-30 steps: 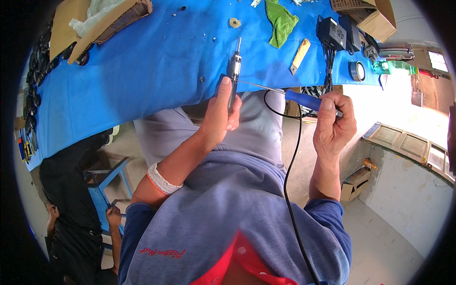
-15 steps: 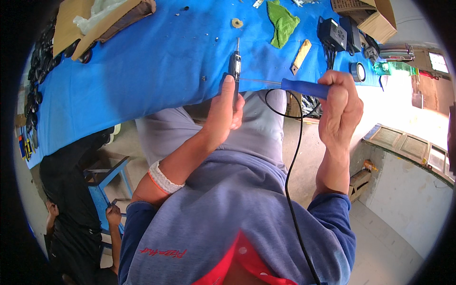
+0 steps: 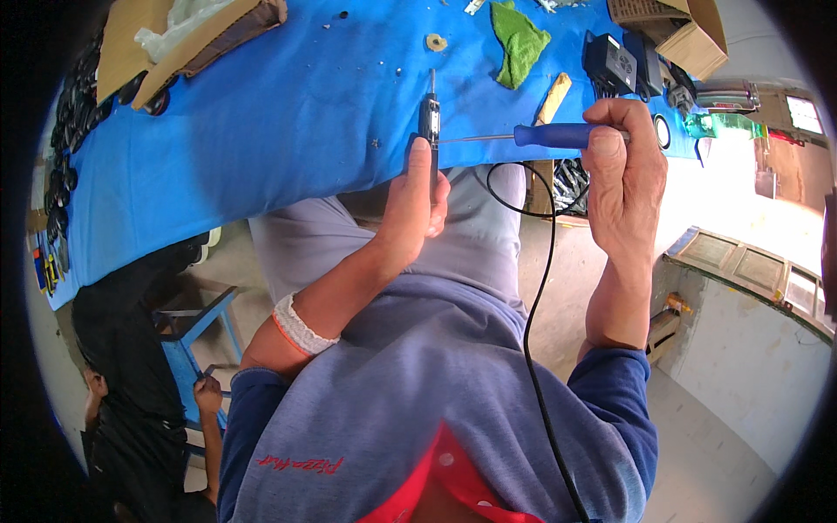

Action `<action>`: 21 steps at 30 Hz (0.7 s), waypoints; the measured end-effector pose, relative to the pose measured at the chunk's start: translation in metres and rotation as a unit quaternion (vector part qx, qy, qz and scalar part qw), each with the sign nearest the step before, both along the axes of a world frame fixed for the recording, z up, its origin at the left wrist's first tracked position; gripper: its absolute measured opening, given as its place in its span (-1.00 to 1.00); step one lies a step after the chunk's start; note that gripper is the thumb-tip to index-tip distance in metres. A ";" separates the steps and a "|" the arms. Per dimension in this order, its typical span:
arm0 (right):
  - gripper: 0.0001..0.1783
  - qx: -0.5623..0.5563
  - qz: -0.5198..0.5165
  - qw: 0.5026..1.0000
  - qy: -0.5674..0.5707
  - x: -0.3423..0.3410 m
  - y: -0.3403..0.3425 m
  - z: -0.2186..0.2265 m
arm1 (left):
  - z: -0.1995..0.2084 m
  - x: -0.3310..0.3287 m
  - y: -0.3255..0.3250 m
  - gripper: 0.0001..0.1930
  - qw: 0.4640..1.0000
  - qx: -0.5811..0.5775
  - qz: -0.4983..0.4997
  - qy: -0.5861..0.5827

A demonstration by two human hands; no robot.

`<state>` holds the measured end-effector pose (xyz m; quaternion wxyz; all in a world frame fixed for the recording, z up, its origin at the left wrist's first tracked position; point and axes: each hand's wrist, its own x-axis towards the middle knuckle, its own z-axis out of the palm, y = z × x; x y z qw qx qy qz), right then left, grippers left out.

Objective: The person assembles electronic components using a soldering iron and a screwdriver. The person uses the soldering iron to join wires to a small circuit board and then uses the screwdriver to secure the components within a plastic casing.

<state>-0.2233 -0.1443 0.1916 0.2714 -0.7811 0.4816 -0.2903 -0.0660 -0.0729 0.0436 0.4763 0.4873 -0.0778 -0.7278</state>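
Observation:
My left hand (image 3: 413, 202) is closed around a slim black device (image 3: 430, 120) with a thin metal rod at its far end, held upright over the table's near edge. Its thumb presses along the casing, and a pale, shiny inner part shows there. In my right hand (image 3: 623, 179) is a screwdriver with a blue handle (image 3: 558, 135), gripped at its butt end. The screwdriver's thin shaft points left, and its tip meets the side of the black device just beyond my left thumb. The exact contact point is too small to make out.
A blue cloth (image 3: 288, 113) covers the table. On it lie a green rag (image 3: 519, 44), a tan strip (image 3: 554, 98), a black adapter (image 3: 610, 61) and cardboard boxes (image 3: 214, 39). A black cable (image 3: 547, 279) loops beside my right arm. Another person (image 3: 131, 375) sits at left.
My right hand has rolled the screwdriver handle, its fingers now higher and the handle more level. The black device has tilted slightly; my left hand keeps its place.

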 end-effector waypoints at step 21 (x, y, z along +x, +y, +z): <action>-0.90 -0.086 -0.071 0.991 -0.074 -0.015 0.007 -0.023 | 0.002 0.008 -0.001 -0.38 0.999 -0.005 -0.036 0.018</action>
